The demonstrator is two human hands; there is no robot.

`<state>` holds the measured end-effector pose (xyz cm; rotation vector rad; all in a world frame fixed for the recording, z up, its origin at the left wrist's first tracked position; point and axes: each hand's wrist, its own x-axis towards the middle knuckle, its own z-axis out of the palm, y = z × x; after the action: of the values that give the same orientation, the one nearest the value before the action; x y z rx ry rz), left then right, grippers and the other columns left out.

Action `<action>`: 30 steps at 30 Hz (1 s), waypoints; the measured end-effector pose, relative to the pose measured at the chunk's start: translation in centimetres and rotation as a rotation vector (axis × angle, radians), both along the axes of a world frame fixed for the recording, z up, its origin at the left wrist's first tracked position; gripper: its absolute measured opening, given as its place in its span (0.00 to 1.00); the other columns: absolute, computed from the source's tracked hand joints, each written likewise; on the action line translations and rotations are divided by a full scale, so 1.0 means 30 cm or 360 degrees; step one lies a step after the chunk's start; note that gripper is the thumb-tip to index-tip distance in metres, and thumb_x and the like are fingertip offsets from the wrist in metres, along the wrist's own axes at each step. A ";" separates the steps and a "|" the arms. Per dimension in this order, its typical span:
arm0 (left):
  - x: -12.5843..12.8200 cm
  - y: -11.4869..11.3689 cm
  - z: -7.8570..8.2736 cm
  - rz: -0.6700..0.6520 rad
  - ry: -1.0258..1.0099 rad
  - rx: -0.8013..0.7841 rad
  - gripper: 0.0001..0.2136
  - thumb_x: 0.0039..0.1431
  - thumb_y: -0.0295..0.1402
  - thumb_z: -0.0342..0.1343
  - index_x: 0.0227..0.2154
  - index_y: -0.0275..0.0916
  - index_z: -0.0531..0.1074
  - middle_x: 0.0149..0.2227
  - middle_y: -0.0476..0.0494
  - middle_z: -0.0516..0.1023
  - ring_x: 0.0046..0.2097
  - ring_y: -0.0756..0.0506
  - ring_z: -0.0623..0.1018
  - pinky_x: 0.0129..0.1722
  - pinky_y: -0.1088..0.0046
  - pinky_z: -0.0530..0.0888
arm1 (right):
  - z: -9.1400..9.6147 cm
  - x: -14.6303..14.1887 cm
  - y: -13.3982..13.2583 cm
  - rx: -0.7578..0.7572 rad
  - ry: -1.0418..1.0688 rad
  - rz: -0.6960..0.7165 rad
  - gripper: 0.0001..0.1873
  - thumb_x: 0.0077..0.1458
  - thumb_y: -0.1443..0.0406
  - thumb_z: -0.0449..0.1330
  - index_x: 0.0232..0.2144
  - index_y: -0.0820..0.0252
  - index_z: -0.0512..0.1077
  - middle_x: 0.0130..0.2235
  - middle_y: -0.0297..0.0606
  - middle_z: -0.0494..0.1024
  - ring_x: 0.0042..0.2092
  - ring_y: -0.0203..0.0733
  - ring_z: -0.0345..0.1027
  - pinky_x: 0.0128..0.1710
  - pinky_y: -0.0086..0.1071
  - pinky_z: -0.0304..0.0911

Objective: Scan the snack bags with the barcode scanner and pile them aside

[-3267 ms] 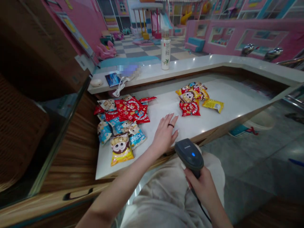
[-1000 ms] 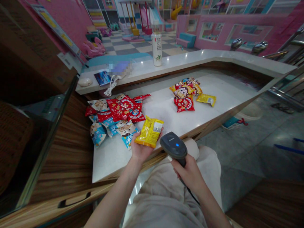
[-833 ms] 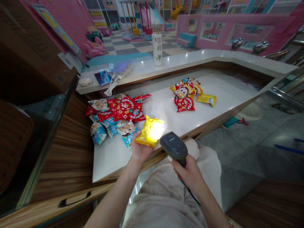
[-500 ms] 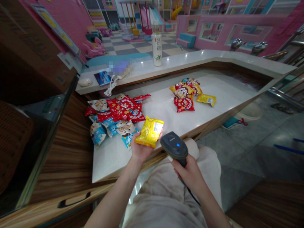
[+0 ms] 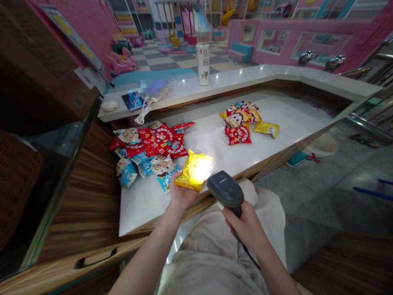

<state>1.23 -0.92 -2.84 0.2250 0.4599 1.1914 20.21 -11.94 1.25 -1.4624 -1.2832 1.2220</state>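
On the white surface (image 5: 139, 205) in front of me lie 2 heaps of snack bags. A big jumble of red, blue and white snack bags (image 5: 150, 148) sits to my left, its nearest bags just beyond my left hand (image 5: 181, 193). A smaller cluster of red and yellow snack bags (image 5: 241, 121) lies well apart on the right. Bare surface runs between them. Behind, on the raised white ledge (image 5: 276, 74), stand a tall white bottle with green print (image 5: 203, 63), a coiled white cable (image 5: 143, 112), a blue card (image 5: 132, 100) and a small white oval object (image 5: 109, 105). Nothing comes between my hands.

The yellow foil snack packet (image 5: 195, 175) is held up above the near edge of the surface, just left of the dark grey handheld barcode scanner (image 5: 225, 189). Its long axis runs from my palm up and away to the right, with the flat face tilted toward the scanner. A bright patch of light washes out that face. The scanner's head points up and left at the packet, close but not touching.

My left fingers are curled behind the packet's lower end, pinching it against the thumb. My right hand (image 5: 244, 225) has its fingers wrapped tight round the scanner's handle, over my lap.
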 end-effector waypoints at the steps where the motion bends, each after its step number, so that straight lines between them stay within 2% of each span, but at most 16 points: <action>1: 0.002 -0.001 0.004 -0.0008 -0.0006 0.0002 0.32 0.56 0.42 0.54 0.64 0.37 0.65 0.55 0.35 0.78 0.57 0.33 0.77 0.58 0.52 0.71 | 0.000 0.000 -0.001 -0.0013 0.0012 -0.0007 0.08 0.58 0.61 0.60 0.32 0.61 0.71 0.19 0.27 0.68 0.18 0.33 0.61 0.18 0.24 0.58; 7: 0.007 0.000 0.018 0.0050 -0.0028 -0.0065 0.31 0.56 0.41 0.54 0.62 0.36 0.66 0.54 0.34 0.79 0.56 0.33 0.77 0.56 0.51 0.73 | 0.019 0.002 -0.007 0.0007 0.0049 -0.0008 0.09 0.58 0.60 0.60 0.33 0.61 0.71 0.18 0.25 0.66 0.18 0.32 0.59 0.17 0.24 0.57; 12: 0.008 0.006 0.013 0.0187 -0.0007 -0.0175 0.23 0.60 0.39 0.54 0.57 0.37 0.71 0.45 0.40 0.83 0.45 0.41 0.82 0.47 0.62 0.78 | 0.023 0.008 -0.008 0.0012 0.0029 -0.0029 0.09 0.58 0.61 0.61 0.34 0.62 0.71 0.18 0.25 0.66 0.18 0.32 0.59 0.18 0.24 0.57; 19: 0.011 0.014 0.017 0.0151 0.0025 -0.0124 0.20 0.66 0.35 0.53 0.59 0.36 0.70 0.50 0.39 0.82 0.51 0.42 0.80 0.52 0.66 0.76 | 0.013 0.011 -0.011 -0.0014 0.0042 -0.0043 0.07 0.58 0.62 0.61 0.34 0.61 0.71 0.18 0.25 0.67 0.18 0.32 0.60 0.17 0.23 0.57; 23: 0.014 0.014 0.000 0.0149 0.0086 -0.0093 0.25 0.62 0.43 0.58 0.58 0.35 0.70 0.51 0.36 0.80 0.54 0.39 0.79 0.54 0.62 0.75 | 0.007 0.010 -0.012 -0.0020 0.0080 -0.0052 0.07 0.58 0.62 0.61 0.33 0.61 0.71 0.18 0.24 0.67 0.17 0.32 0.61 0.17 0.23 0.57; 24: 0.018 0.013 -0.006 0.0176 0.0122 -0.0079 0.25 0.60 0.42 0.60 0.57 0.35 0.71 0.51 0.36 0.81 0.53 0.39 0.79 0.54 0.63 0.76 | 0.007 0.010 -0.012 -0.0014 0.0083 -0.0052 0.07 0.57 0.62 0.61 0.33 0.60 0.71 0.18 0.24 0.67 0.17 0.32 0.61 0.17 0.23 0.57; 28: 0.043 0.015 -0.021 0.0249 0.0277 0.0105 0.24 0.54 0.28 0.65 0.55 0.41 0.72 0.51 0.42 0.81 0.51 0.43 0.80 0.54 0.65 0.75 | 0.018 0.012 -0.007 -0.0009 0.0062 -0.0052 0.07 0.56 0.62 0.62 0.32 0.60 0.70 0.18 0.24 0.67 0.17 0.32 0.61 0.17 0.23 0.57; 30: 0.055 0.019 -0.022 0.0244 0.0285 0.0203 0.23 0.54 0.27 0.65 0.54 0.42 0.72 0.52 0.42 0.81 0.52 0.43 0.80 0.55 0.65 0.74 | 0.026 0.015 -0.004 -0.0026 0.0054 -0.0062 0.08 0.56 0.61 0.62 0.31 0.60 0.70 0.18 0.26 0.68 0.17 0.33 0.62 0.16 0.24 0.58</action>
<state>2.87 -0.35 -3.50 0.4146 0.5659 1.3584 20.65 -12.06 2.02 -1.4658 -1.2193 1.2294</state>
